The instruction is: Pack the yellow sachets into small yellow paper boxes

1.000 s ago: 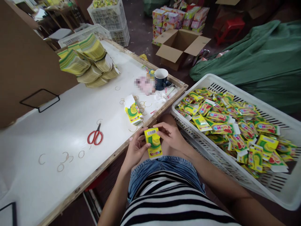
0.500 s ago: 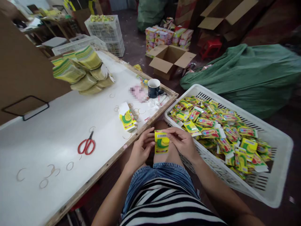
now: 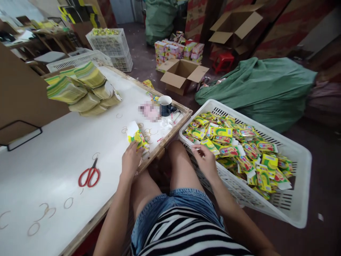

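My left hand [image 3: 131, 158] reaches over the table's edge, its fingertips on a small stack of yellow-green packets [image 3: 136, 135] with a white flap; whether it grips one is hidden. My right hand [image 3: 206, 160] is beside the near rim of a white plastic basket [image 3: 301, 177], fingers apart and holding nothing. Many yellow packets [image 3: 223, 131] with green and red print lie heaped in that basket. Red-handled scissors [image 3: 90, 177] and thin rubber bands [image 3: 68, 203] rest on the white table [image 3: 71, 145]. Bundled flat packets [image 3: 85, 89] are piled at the table's back.
A dark mug [image 3: 165, 106] stands at the table's right corner beside a blurred pink item. Beyond are an open cardboard box [image 3: 181, 76], a green sack [image 3: 255, 90], a red stool [image 3: 223, 62] and stacked white crates [image 3: 112, 48].
The packet held between both hands has left them, and another yellow packet shows in the basket. My left hand has moved left to the stack; my right hand has opened near the basket. The view has shifted.
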### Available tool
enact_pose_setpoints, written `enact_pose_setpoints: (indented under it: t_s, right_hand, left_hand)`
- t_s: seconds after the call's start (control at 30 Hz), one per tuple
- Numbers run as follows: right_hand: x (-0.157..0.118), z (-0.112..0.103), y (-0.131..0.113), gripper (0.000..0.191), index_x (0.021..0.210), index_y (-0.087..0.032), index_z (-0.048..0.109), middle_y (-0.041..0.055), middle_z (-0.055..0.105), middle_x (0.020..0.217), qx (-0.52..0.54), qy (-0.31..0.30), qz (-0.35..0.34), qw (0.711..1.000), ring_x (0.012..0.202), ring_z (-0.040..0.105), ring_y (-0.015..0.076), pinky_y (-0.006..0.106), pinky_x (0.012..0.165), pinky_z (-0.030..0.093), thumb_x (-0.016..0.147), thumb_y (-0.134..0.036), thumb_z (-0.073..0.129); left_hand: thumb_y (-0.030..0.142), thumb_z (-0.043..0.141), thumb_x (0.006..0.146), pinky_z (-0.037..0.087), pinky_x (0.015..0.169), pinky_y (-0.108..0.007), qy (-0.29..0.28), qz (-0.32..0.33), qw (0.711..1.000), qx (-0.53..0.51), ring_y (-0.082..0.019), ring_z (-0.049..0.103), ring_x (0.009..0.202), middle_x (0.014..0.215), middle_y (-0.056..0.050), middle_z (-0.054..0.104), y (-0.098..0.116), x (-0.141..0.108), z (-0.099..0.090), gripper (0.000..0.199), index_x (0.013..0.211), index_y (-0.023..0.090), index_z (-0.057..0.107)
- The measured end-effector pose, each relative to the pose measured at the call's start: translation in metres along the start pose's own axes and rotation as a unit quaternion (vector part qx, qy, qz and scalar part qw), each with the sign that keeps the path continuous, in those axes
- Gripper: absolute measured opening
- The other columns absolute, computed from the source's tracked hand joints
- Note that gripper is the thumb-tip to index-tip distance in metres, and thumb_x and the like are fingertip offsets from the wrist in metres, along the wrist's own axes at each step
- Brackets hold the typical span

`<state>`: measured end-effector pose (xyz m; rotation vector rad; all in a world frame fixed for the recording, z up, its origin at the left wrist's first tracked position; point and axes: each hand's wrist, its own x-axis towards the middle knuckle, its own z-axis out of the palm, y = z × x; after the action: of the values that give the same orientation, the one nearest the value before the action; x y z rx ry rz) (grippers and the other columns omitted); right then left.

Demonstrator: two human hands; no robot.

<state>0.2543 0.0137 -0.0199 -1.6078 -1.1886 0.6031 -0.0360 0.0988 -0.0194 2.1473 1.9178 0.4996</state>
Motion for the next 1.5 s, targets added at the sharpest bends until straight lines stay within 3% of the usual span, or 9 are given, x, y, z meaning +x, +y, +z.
enact_pose_setpoints:
  t_s: [0.23, 0.37, 0.53, 0.67, 1.0, 1.1, 1.2, 1.33, 1.5]
  right_hand:
    - [-0.017, 0.046, -0.023, 0.022, 0.094, -0.019, 0.072, 0.0041, 0.072, 0.082, 0.069, -0.166, -0.044, 0.983, 0.064, 0.059, 0.0162, 0.027, 0.058, 0.043, 0.091, -0.034, 0.055]
    - [-0.012, 0.074, -0.039, 0.021, 0.091, -0.02, 0.072, 0.0052, 0.073, 0.085, 0.038, -0.188, -0.087, 0.978, 0.071, 0.063, 0.0184, 0.028, 0.065, 0.048, 0.093, -0.029, 0.053]
    - [0.01, 0.134, -0.06, 0.022, 0.109, -0.018, 0.07, 0.0106, 0.072, 0.111, -0.134, -0.216, -0.118, 0.96, 0.109, 0.061, 0.025, 0.038, 0.101, 0.042, 0.091, -0.02, 0.058]
    - [0.021, 0.175, -0.065, 0.031, 0.115, -0.013, 0.067, 0.0184, 0.069, 0.113, -0.161, -0.216, -0.084, 0.959, 0.11, 0.058, 0.0346, 0.05, 0.1, 0.04, 0.085, -0.022, 0.066]
    - [0.022, 0.188, -0.049, 0.013, 0.094, -0.017, 0.066, 0.0092, 0.072, 0.095, -0.037, -0.164, -0.043, 0.985, 0.092, 0.065, 0.0238, 0.039, 0.091, 0.048, 0.085, -0.018, 0.057]
    - [0.019, 0.178, -0.049, 0.016, 0.095, -0.017, 0.065, 0.0069, 0.072, 0.087, 0.024, -0.148, -0.034, 0.988, 0.076, 0.065, 0.0186, 0.031, 0.075, 0.052, 0.089, -0.026, 0.053]
    - [0.008, 0.159, -0.051, 0.023, 0.097, -0.016, 0.064, 0.0073, 0.072, 0.086, 0.112, -0.142, -0.015, 0.983, 0.072, 0.065, 0.0175, 0.029, 0.069, 0.053, 0.088, -0.036, 0.056]
    - [-0.013, 0.133, -0.054, 0.025, 0.092, -0.019, 0.066, 0.0062, 0.072, 0.083, 0.284, -0.175, 0.057, 0.941, 0.077, 0.067, 0.0194, 0.032, 0.073, 0.055, 0.078, -0.04, 0.069]
    - [-0.029, 0.119, -0.061, 0.029, 0.09, -0.02, 0.069, 0.005, 0.073, 0.084, 0.335, -0.213, 0.119, 0.91, 0.078, 0.068, 0.0195, 0.034, 0.076, 0.057, 0.073, -0.042, 0.075]
  left_hand:
    - [0.023, 0.061, 0.09, 0.052, 0.104, -0.046, 0.018, 0.025, 0.999, -0.014, -0.032, 0.065, 0.121, 0.131, -0.015, 0.067, -0.009, -0.007, -0.001, 0.028, 0.115, 0.016, 0.07]
    - [0.023, 0.066, 0.087, 0.048, 0.109, -0.046, 0.018, 0.048, 0.998, -0.045, -0.032, 0.06, 0.128, 0.136, -0.015, 0.064, -0.01, -0.016, 0.005, 0.03, 0.115, 0.015, 0.071]
    - [0.017, 0.06, 0.088, 0.045, 0.113, -0.046, 0.046, 0.056, 0.994, -0.082, -0.029, 0.055, 0.133, 0.14, -0.015, 0.06, -0.014, -0.03, 0.02, 0.036, 0.123, 0.014, 0.066]
    - [0.014, 0.055, 0.089, 0.045, 0.114, -0.045, 0.057, 0.066, 0.992, -0.092, -0.027, 0.054, 0.134, 0.14, -0.014, 0.06, -0.019, -0.035, 0.028, 0.039, 0.127, 0.015, 0.064]
    - [0.017, 0.058, 0.088, 0.043, 0.115, -0.047, 0.073, 0.04, 0.981, -0.173, -0.028, 0.058, 0.13, 0.135, -0.014, 0.064, -0.013, -0.041, 0.021, 0.029, 0.115, 0.016, 0.069]
    - [0.027, 0.06, 0.091, 0.045, 0.112, -0.047, 0.164, -0.011, 0.946, -0.279, -0.027, 0.064, 0.122, 0.126, -0.013, 0.07, -0.007, -0.047, 0.009, 0.028, 0.116, 0.018, 0.068]
    - [0.041, 0.062, 0.09, 0.05, 0.106, -0.044, 0.241, -0.09, 0.865, -0.432, -0.025, 0.067, 0.115, 0.12, -0.014, 0.072, -0.003, -0.053, -0.003, 0.037, 0.118, 0.016, 0.065]
    - [0.056, 0.075, 0.076, 0.057, 0.093, -0.039, 0.132, -0.131, 0.761, -0.622, -0.025, 0.072, 0.101, 0.106, -0.011, 0.077, 0.005, -0.054, -0.012, 0.05, 0.107, 0.017, 0.071]
    - [0.063, 0.078, 0.069, 0.059, 0.088, -0.04, -0.023, -0.103, 0.684, -0.722, -0.029, 0.072, 0.102, 0.105, -0.011, 0.077, 0.02, -0.06, -0.021, 0.058, 0.107, 0.019, 0.072]
